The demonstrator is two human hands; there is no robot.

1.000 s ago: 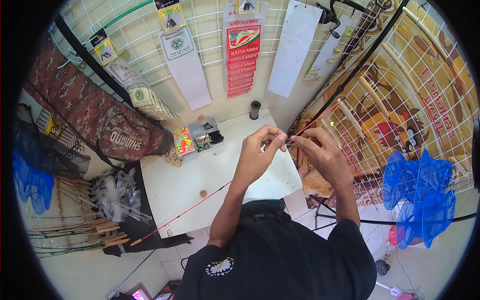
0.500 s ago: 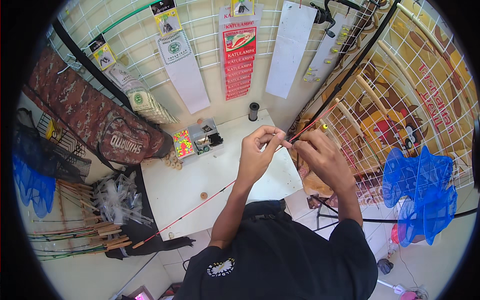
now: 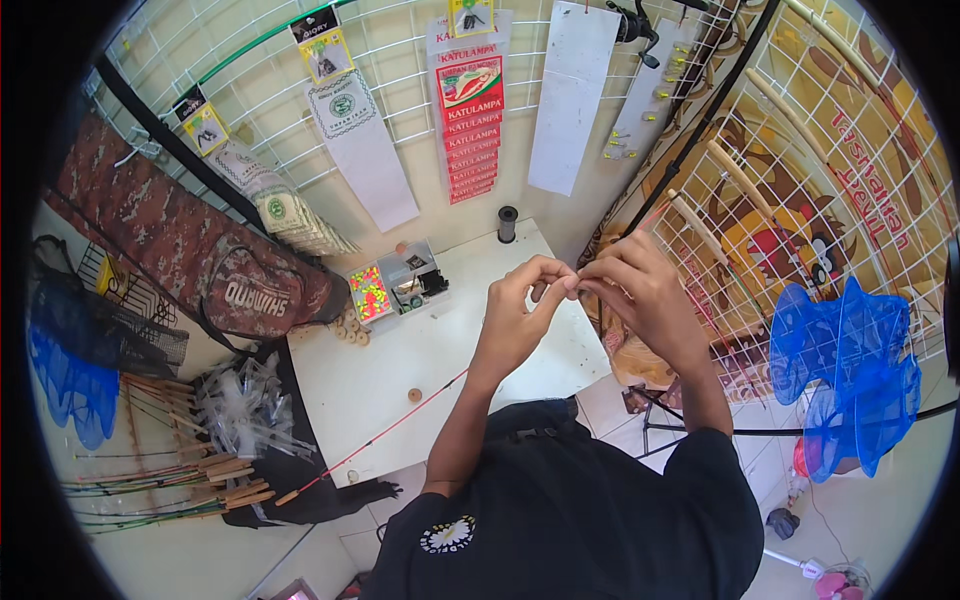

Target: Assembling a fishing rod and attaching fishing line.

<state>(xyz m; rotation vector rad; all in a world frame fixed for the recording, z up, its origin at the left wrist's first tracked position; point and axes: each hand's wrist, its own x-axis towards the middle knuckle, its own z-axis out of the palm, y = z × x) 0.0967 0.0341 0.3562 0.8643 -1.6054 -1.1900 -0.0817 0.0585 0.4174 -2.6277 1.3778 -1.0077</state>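
A thin red fishing rod (image 3: 400,418) slants up from its cork handle at the lower left, across the white table and behind my left forearm, to my fingers. My left hand (image 3: 524,300) is closed, thumb and forefinger pinched where the rod's line meets it. My right hand (image 3: 640,292) is closed too, its fingertips pressed against the left ones. Whatever small thing lies between the fingertips is hidden. A round cork-coloured disc (image 3: 415,395) lies on the white table (image 3: 400,350) beside the rod.
An open box (image 3: 407,272) with bright beads stands at the table's back left, near several wooden rings (image 3: 352,330). A dark spool (image 3: 507,224) stands at the back. Blue nets (image 3: 845,370) hang on the right-hand rack; bundled rods (image 3: 215,480) lie at left.
My right hand has turned and risen a little, its fingers now meeting the left fingertips. The small yellow float beside it no longer shows. The view has shifted slightly.
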